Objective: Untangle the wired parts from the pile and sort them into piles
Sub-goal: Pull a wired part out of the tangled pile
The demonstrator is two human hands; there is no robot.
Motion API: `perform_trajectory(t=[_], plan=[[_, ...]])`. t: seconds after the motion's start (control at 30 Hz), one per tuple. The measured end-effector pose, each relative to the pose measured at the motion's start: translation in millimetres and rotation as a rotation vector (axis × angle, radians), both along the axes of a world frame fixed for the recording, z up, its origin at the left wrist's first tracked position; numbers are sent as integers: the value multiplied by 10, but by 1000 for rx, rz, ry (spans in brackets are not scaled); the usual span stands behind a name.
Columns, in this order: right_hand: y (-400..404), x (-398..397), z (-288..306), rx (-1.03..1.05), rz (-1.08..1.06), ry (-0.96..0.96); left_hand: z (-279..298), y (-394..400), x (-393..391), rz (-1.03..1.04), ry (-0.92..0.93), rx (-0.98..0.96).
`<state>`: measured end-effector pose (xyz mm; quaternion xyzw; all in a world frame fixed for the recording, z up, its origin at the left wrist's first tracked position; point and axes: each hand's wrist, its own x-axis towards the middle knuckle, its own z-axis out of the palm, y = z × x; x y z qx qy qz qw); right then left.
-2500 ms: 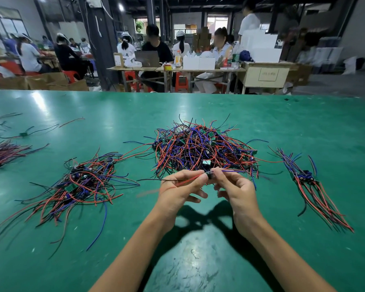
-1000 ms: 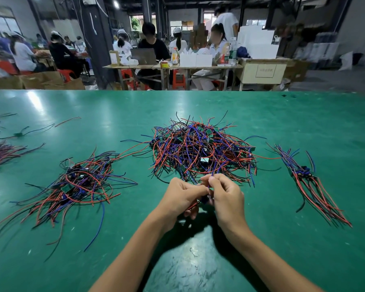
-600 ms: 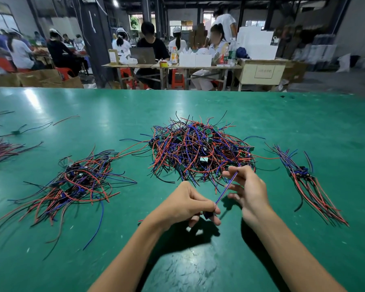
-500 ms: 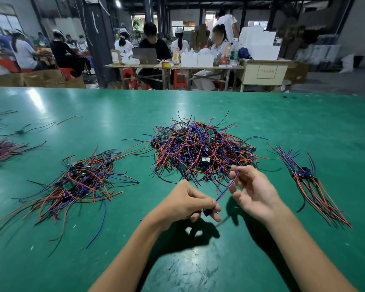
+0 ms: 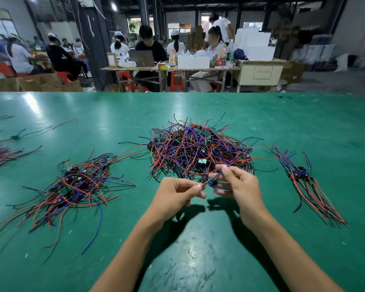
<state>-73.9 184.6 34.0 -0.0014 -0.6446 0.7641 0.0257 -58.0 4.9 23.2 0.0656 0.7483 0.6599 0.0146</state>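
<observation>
Wired part [image 5: 212, 183] between hands, left hand [image 5: 173, 197] and right hand [image 5: 238, 186] grip pinching its wires

On the table [image 5: 303, 123], the central pile [image 5: 198, 150] is the landmark. A spread pile [image 5: 72, 184] lies to its left, a narrow bundle [image 5: 303, 182] to its right, both hands just before it.

Green table [image 5: 282, 123] under wire piles [image 5: 198, 148]
</observation>
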Motion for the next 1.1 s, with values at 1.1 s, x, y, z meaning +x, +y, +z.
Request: perform_trajectory(t=[1.1], plan=[[368, -261, 216, 24, -566, 118, -16, -167, -29, 154, 212, -227]])
